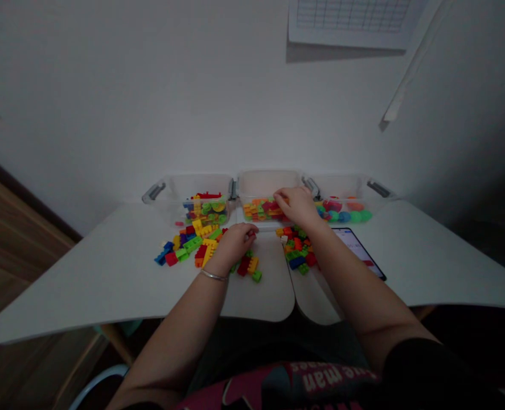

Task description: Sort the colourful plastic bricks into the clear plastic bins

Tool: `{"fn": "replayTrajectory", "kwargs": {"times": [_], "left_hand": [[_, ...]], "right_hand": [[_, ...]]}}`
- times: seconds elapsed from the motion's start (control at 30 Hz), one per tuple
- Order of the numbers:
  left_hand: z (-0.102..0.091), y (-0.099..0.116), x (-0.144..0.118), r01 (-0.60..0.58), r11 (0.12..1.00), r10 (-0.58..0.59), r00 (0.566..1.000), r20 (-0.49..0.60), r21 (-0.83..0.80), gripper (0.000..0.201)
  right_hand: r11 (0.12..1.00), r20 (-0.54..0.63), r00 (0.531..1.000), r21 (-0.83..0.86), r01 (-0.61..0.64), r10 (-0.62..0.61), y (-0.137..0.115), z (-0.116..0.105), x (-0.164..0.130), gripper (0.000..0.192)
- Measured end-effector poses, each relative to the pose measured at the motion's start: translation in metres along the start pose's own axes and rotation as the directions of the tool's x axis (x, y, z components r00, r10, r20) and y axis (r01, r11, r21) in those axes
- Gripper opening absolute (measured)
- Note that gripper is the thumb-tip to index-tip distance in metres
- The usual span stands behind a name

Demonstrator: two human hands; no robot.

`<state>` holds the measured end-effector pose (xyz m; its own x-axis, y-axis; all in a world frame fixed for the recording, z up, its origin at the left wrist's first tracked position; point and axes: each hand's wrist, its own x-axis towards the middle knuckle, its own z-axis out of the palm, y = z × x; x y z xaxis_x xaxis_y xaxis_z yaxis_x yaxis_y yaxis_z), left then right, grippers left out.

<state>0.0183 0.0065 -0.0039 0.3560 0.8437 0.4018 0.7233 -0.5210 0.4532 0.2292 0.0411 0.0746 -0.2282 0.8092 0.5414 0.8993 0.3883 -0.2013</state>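
My left hand (pixel 235 245), a bangle on its wrist, is over the loose toy building bricks (pixel 209 245) on the table. Its fingers are curled together, with a bit of red showing at the fingertips; I cannot tell whether it is held. My right hand (pixel 298 206) reaches over the middle clear plastic box (pixel 269 181), which has orange, yellow, green and red bricks inside. The right fingers are bent and closed, and what they hold is hidden. A second pile of bricks (pixel 297 250) lies below the right wrist, partly covered by the forearm.
The left clear box (pixel 201 183) contains mixed bricks. In the right clear box (pixel 340 185) are colourful rounded pieces. A phone (pixel 358 250) lies by my right forearm on the white table (pixel 431 250). A seam runs between the table's parts. A printed sheet (pixel 350 23) hangs on the wall.
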Motion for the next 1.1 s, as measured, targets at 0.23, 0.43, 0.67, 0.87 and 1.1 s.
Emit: {"fn": "replayTrajectory", "kwargs": {"times": [0.23, 0.43, 0.67, 0.87, 1.1], "left_hand": [[0.0, 0.002, 0.001, 0.032, 0.996, -0.036, 0.998, -0.054, -0.088, 0.016], [0.0, 0.001, 0.004, -0.043, 0.99, 0.022, 0.989, -0.147, -0.136, 0.016], [0.003, -0.002, 0.007, -0.092, 0.986, 0.06, 0.974, -0.218, -0.14, 0.021], [0.002, 0.004, 0.005, -0.227, 0.968, 0.207, 0.963, -0.175, -0.104, 0.029], [0.0, 0.011, 0.002, -0.316, 0.945, 0.299, 0.939, -0.169, -0.083, 0.03]], "right_hand": [[0.972, -0.266, 0.964, 0.229, 0.053, 0.01, -0.007, 0.004, -0.018, 0.029], [0.826, -0.191, 0.979, 0.562, 0.047, 0.075, -0.03, 0.028, -0.046, 0.023], [0.582, 0.035, 0.973, 0.796, -0.165, 0.229, -0.035, 0.062, -0.068, 0.021], [0.419, 0.167, 0.975, 0.882, -0.215, 0.149, -0.033, 0.074, -0.074, 0.015], [0.319, 0.193, 0.959, 0.914, -0.252, 0.206, -0.031, 0.075, -0.072, 0.017]]}}
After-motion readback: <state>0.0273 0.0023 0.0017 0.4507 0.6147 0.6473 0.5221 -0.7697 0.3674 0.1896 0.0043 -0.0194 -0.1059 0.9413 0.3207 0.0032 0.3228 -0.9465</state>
